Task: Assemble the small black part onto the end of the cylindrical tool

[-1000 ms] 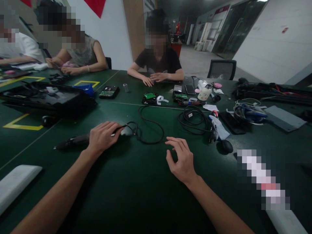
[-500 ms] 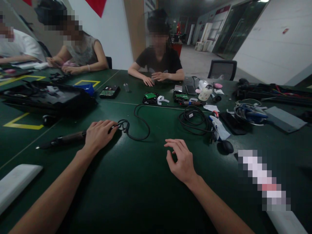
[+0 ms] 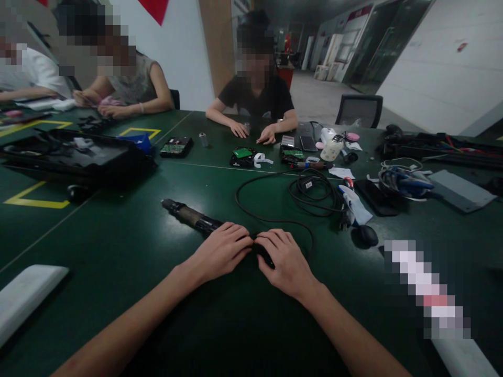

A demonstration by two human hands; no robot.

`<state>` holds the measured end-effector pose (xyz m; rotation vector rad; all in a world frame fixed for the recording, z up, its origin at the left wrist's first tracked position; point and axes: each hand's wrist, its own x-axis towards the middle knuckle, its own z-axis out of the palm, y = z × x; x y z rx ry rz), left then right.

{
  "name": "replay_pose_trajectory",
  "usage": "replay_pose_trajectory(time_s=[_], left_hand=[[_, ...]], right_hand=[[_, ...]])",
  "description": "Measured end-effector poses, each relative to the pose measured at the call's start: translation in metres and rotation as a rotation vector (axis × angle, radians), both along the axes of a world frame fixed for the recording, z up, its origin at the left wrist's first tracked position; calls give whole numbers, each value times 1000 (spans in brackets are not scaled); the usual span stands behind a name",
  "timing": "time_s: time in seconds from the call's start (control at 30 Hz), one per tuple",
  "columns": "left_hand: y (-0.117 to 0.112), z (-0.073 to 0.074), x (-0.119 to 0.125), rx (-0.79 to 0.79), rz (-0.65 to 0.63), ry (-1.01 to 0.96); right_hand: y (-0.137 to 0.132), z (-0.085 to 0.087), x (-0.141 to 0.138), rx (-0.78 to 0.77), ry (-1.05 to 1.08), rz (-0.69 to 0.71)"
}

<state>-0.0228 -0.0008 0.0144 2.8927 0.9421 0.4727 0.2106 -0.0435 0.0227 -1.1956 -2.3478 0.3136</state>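
A dark electric screwdriver [image 3: 190,215] with a brown middle section lies at a slant on the green table, its tip pointing left and away. My left hand [image 3: 223,248] is closed over its rear end. Close beside it, my right hand [image 3: 283,259] curls its fingers around the black cord [image 3: 291,222] where it leaves the tool. The fingertips of both hands nearly meet, and the exact grip beneath them is partly hidden. From there the cord loops out over the table to a coil [image 3: 314,196].
A black mouse [image 3: 367,235], a dark phone [image 3: 377,198] and a grey plate [image 3: 459,191] lie to the right. At left stands a black tray-like casing [image 3: 74,162]. Circuit-board units [image 3: 241,156] sit ahead, before a seated person [image 3: 255,94]. White bars flank my arms.
My left hand has moved right, bringing the electric screwdriver along and turning its tip farther away. My right hand has closed in on the cord. The person opposite has shifted a hand.
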Motion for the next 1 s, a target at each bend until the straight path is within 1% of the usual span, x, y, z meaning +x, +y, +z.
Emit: replay_pose_trajectory(time_s=[0.07,0.13,0.2,0.3,0.37,0.43,0.57,0.67,0.73,0.8,0.87,1.0], left_hand=[[-3,5,3,-31,-99,-21],[1,9,-5,-35,-135,-20],[8,11,-20,-22,-109,-15],[19,8,-44,-14,-83,-16],[24,4,-53,2,-58,-20],[27,0,-56,25,-51,-7],[27,-3,-45,67,-44,23],[16,1,-30,54,-50,65],[7,4,-20,57,-14,88],[-2,4,-13,77,23,85],[-6,2,-9,122,27,70],[-1,-3,-9,213,1,11]], right_hand=[[1,-4,0,3,-21,-27],[2,-6,1,14,-25,-52],[3,-7,2,23,-26,-60],[2,-6,2,42,-34,-55],[1,-5,1,69,-46,-58],[-2,-4,0,100,-64,-71],[-6,-8,1,122,-74,-106],[-8,-12,4,98,-52,-152],[-9,-13,5,77,-26,-164],[-9,-12,5,46,-9,-149],[-8,-10,4,12,-16,-123],[-7,-5,1,-23,-46,-86]])
